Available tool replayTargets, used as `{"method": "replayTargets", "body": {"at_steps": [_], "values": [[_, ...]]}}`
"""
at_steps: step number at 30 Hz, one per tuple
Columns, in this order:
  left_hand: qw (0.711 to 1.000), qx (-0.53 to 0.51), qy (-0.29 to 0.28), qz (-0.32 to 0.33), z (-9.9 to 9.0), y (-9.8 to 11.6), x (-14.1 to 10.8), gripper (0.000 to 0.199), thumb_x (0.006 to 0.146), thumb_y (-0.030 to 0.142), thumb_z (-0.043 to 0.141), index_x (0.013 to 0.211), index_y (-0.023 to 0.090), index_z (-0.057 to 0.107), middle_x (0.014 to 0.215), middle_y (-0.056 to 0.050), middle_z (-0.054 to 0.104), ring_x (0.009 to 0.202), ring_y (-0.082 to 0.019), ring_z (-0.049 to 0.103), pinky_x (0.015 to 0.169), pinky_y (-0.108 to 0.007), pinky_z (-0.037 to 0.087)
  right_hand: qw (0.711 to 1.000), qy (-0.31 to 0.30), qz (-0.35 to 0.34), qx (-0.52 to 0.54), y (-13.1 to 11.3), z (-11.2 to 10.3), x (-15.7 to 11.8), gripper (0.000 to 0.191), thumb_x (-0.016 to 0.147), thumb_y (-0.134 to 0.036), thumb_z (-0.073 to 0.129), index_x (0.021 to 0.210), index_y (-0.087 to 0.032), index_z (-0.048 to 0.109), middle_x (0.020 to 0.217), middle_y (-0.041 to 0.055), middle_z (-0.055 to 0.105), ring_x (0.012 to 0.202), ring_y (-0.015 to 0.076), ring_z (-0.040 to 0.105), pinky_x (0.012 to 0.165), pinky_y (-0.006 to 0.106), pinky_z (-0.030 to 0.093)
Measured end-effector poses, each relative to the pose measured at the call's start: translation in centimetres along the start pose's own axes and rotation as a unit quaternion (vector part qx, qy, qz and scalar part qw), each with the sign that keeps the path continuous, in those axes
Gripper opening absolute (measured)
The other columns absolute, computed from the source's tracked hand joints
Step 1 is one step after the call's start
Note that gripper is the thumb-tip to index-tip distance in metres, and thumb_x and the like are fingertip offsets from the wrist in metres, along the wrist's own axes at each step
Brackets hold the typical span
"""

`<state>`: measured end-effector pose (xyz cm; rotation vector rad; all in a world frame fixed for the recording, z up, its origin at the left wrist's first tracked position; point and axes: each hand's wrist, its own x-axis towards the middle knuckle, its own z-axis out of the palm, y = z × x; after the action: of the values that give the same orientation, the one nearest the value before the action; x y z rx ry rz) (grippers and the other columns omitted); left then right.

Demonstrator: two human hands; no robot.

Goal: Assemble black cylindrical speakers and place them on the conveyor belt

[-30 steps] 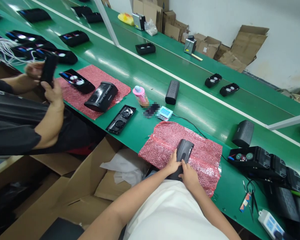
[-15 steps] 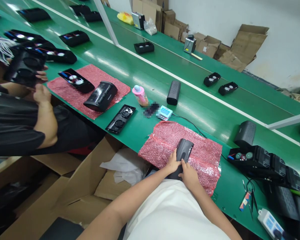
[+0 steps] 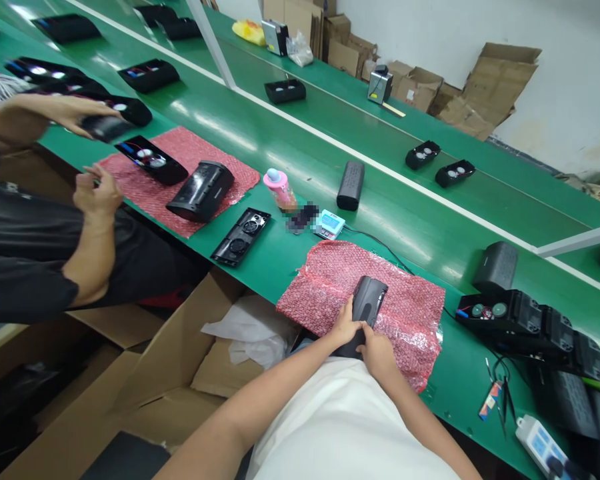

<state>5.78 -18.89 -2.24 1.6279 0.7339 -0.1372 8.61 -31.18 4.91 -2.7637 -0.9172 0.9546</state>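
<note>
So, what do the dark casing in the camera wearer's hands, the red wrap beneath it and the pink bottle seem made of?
Dark casing: probably plastic, mostly matte; smooth, rounded, little shine.
Red wrap: likely plastic bubble film, glossy; dimpled, creased surface catches highlights.
Pink bottle: perhaps plastic, smooth; lower body looks translucent.

Near sheet (image 3: 325,280): spread on our desk (image 3: 280,270), directly before us.
Speaker (image 3: 370,297): on our near sheet, its near end toward us.
Display unit (image 3: 331,224): just behind our near sheet; we have the bottle (image 3: 283,193) behind it, to the left.
Driver panel (image 3: 241,237): on the desk, between our near sheet and the far-left sheet (image 3: 187,141).
Two housings (image 3: 203,190): side by side on the far-left sheet.
Housing row (image 3: 500,321): right of our near sheet, with tweezers (image 3: 508,403) lying before it.
Carton (image 3: 155,373): below the desk edge, at our left, with wrapping (image 3: 255,327) inside.
</note>
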Motion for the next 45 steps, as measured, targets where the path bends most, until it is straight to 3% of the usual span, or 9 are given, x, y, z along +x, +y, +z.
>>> {"method": "replayTargets", "body": {"at_steps": [13,22,27,31,35,45], "values": [[1.000,-0.015,0.005,-0.003,-0.1,-0.3,-0.1,0.093,0.062,0.021,0.066,0.145,0.015,0.025,0.146,-0.017,0.033,0.138,-0.030,0.027,0.113,-0.042,0.023,0.998,-0.016,-0.015,0.055,0.7,-1.4,0.8,0.054,0.075,-0.020,0.067,0.127,-0.017,0.052,0.110,0.0115,0.068,0.102,0.0272,0.064,0.086,0.034,0.046],[1.000,-0.018,0.001,-0.002,-0.2,-0.3,0.0,0.092,0.063,0.021,0.066,0.145,0.013,0.025,0.147,-0.018,0.031,0.137,-0.031,0.028,0.113,-0.041,0.021,0.983,0.013,-0.034,0.178,1.9,-0.5,1.2,0.053,0.067,-0.013,0.068,0.119,-0.018,0.059,0.099,0.0096,0.070,0.095,0.0280,0.064,0.086,0.037,0.045],[1.000,-0.020,0.005,0.003,-0.1,-0.4,0.0,0.091,0.063,0.016,0.064,0.145,0.014,0.025,0.144,-0.018,0.036,0.135,-0.031,0.032,0.111,-0.043,0.025,0.938,0.067,-0.029,0.339,3.4,1.1,2.8,0.031,0.070,-0.020,0.060,0.101,-0.017,0.062,0.068,-0.0009,0.060,0.064,0.0184,0.060,0.066,0.030,0.048],[1.000,-0.025,0.009,0.007,0.0,-0.4,0.1,0.091,0.062,0.015,0.066,0.144,0.013,0.026,0.144,-0.019,0.034,0.135,-0.031,0.031,0.110,-0.042,0.026,0.880,0.157,0.015,0.449,3.7,2.2,4.5,0.052,0.063,-0.023,0.061,0.113,-0.018,0.048,0.081,-0.0003,0.055,0.069,0.0169,0.057,0.067,0.030,0.049],[0.999,-0.034,0.010,0.006,0.0,-0.6,0.1,0.093,0.061,0.016,0.067,0.144,0.014,0.026,0.144,-0.018,0.034,0.135,-0.031,0.032,0.110,-0.042,0.028,0.834,0.198,0.026,0.515,3.5,2.7,5.2,0.061,0.057,-0.023,0.063,0.114,-0.021,0.043,0.087,0.0006,0.055,0.074,0.0183,0.056,0.068,0.031,0.048],[0.997,-0.067,0.025,-0.007,0.2,-1.1,0.5,0.095,0.057,0.012,0.068,0.143,0.013,0.029,0.142,-0.016,0.038,0.132,-0.030,0.035,0.111,-0.040,0.026,0.785,0.203,0.012,0.585,3.7,3.3,5.3,0.063,0.054,-0.021,0.067,0.113,-0.023,0.045,0.089,0.0008,0.057,0.080,0.0209,0.059,0.074,0.035,0.050]]}}
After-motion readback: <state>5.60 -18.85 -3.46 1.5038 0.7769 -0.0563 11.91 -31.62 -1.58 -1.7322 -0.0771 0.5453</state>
